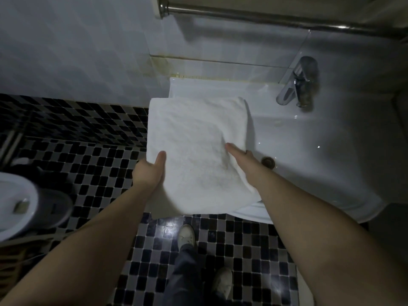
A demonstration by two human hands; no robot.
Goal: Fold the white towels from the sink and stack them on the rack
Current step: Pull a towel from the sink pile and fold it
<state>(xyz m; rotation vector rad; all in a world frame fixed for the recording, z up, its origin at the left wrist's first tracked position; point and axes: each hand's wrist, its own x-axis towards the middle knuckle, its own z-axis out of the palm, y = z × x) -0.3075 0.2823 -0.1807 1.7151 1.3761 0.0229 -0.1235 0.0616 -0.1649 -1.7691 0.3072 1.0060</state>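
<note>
Both hands are clamped on a folded white towel (194, 151) held flat between them. The left hand (149, 171) grips its left edge and the right hand (242, 161) its right edge, so the hands are well apart with the cloth's width between them. Only the thumbs lie on top; the fingers of both hands are hidden beneath the towel. The towel's far end reaches beyond the hands and covers the left corner of the white sink (331, 173); whether it rests on the rim or hangs just above it is hard to tell. Its near edge droops below the wrists and hides part of the sink's front. Just beside the right hand, on its outer side, sits a round metal drain (268, 161), and farther beyond that hand stands a chrome tap (295, 85), blurred. Well beyond both hands a metal bar (265, 17) runs along the wall, its right end cut off. Out past the left hand a toilet (15, 202) is dim and half out of view. Below the forearms, pale shoes (186, 236) stand on the chequered tile floor (99, 173).
</note>
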